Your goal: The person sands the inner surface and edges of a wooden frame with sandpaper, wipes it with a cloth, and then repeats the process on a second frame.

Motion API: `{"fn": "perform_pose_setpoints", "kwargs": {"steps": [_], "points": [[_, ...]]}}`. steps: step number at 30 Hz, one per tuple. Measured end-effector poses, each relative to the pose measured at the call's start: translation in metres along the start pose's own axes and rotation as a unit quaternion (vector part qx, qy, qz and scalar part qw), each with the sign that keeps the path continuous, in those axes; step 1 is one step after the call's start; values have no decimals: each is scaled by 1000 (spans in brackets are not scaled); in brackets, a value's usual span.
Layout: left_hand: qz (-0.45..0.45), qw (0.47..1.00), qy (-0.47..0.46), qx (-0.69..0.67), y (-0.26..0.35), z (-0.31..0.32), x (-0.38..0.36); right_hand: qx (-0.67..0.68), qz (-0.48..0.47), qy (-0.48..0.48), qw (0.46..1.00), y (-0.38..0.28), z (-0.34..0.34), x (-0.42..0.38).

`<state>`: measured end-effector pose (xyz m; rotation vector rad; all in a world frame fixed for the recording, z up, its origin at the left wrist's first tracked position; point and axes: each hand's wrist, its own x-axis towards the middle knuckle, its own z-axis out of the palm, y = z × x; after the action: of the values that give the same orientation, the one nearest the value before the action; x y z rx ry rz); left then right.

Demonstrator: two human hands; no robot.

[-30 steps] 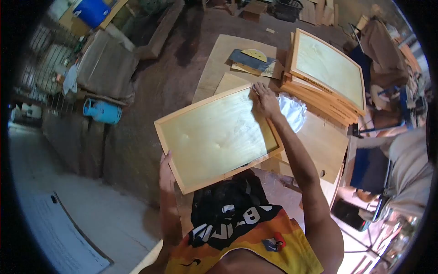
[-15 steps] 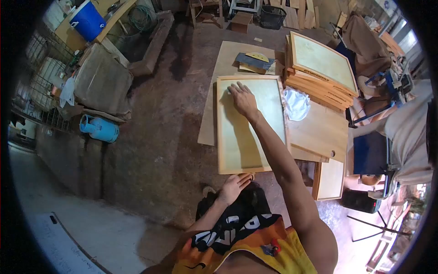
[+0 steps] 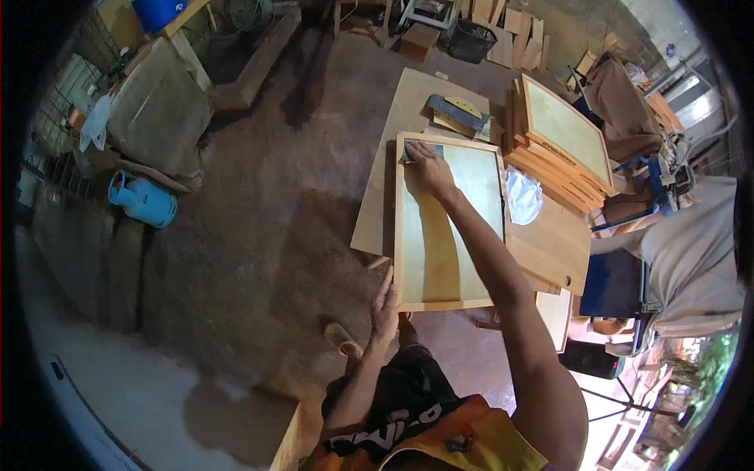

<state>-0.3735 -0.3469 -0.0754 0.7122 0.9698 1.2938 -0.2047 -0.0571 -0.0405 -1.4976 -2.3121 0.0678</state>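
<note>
A shallow wood-framed panel point(image 3: 471, 235) with a pale inside lies on a larger board point(image 3: 377, 200). My right hand point(image 3: 428, 169) is inside its far left corner, fingers pressed down on a small grey sheet point(image 3: 437, 151) that shows around them. Along the panel's near left edge, my left hand point(image 3: 383, 306) touches the outer side with its fingers stretched out. A white cloth point(image 3: 524, 196) lies just right of the panel.
Several similar framed panels point(image 3: 565, 129) are stacked at the back right. A grey block with a yellow piece point(image 3: 463, 110) lies beyond the panel. Plywood point(image 3: 558, 243) is on the right, a blue gas cylinder point(image 3: 147, 200) on the left, a black basket point(image 3: 471, 41) behind.
My left hand has moved from below the panel's near edge to its left side. My right hand is still near the far left corner, now with the grey sheet showing. The view has shifted.
</note>
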Motion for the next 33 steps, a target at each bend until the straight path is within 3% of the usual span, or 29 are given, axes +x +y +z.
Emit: {"fn": "perform_pose_setpoints", "kwargs": {"steps": [2,5,6,10,11,12,13,14,17,18,21,22,25,28,29,30,31,32,33], "points": [[-30,999,14,23,1,-12,0,-23,-12,-5,1000,1,8,-17],[-8,998,22,50,9,-8,8,-57,-43,-17,997,25,9,2],[-13,998,25,51,8,-10,4,23,13,-24,999,15,4,6],[-43,998,43,-18,15,-3,8,69,-34,59,995,7,22,-37],[-46,997,58,-6,12,-6,9,89,6,3,996,-38,-3,-83],[-65,996,67,3,16,-10,-3,215,68,-84,971,-83,-53,-130],[-67,995,71,2,19,-3,2,199,20,-94,975,-82,-24,-201],[-67,996,64,7,25,-1,8,170,0,-156,973,-107,-42,-252],[-33,998,46,2,24,-4,22,230,27,-274,933,-110,-111,-227],[-24,999,39,10,25,-7,15,211,-7,-123,970,-84,-104,-201],[-59,996,56,22,36,-1,19,26,-54,17,998,-6,-75,-69],[-65,996,59,19,32,-1,18,6,-89,5,996,25,-57,-38],[-50,993,82,66,17,1,28,33,-38,22,999,78,-13,-14],[-84,974,143,156,25,2,30,49,-36,108,992,66,8,-11],[-43,975,149,162,21,-2,35,63,-14,95,993,54,-7,-13],[-14,975,151,163,13,1,33,33,-11,160,987,41,4,-33],[-22,970,164,175,16,-8,22,237,115,-50,963,2,-22,-74],[-25,970,169,173,17,-8,23,100,29,32,994,-36,-28,-140],[-28,973,165,158,13,0,29,91,37,-108,989,-69,-46,-201]]}}
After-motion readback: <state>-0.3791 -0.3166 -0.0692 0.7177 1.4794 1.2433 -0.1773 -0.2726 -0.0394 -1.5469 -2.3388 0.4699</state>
